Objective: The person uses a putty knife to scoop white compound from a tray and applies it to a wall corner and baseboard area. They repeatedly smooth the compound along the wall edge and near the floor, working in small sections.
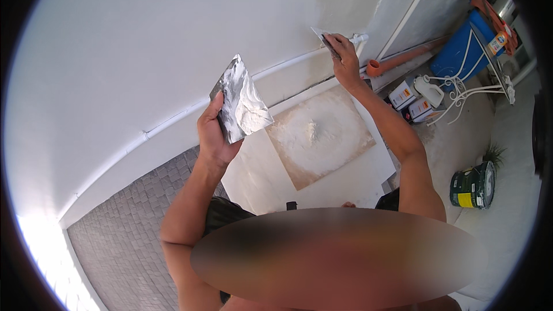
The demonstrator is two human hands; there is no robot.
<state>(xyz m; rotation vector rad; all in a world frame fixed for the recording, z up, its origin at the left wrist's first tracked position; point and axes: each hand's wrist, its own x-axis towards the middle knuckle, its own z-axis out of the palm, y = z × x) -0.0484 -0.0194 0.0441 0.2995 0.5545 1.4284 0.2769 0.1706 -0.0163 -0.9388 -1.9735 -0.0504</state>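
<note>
My left hand [216, 135] grips a flat metal plate [227, 116] by its edge, held up in front of the wall. White putty [252, 108] is smeared and heaped across the plate's upper face. Farther right, my right hand [345, 62] is closed round a putty knife [319, 35], its thin blade pointing up and left close to the wall [242, 17]. Whether the blade touches the wall I cannot tell. Below and between my hands, a brown board [294, 175] carries spread white powder with a small white mound [313, 131] in its middle.
White pipe [173, 120] runs low along the wall. At right stand a blue bin [461, 52], a white scrolled metal frame [461, 89], several cans with a white jug [429, 89], an orange-brown pipe [403, 57] and a dark green bucket [469, 187]. Grey paving [138, 213] lies left.
</note>
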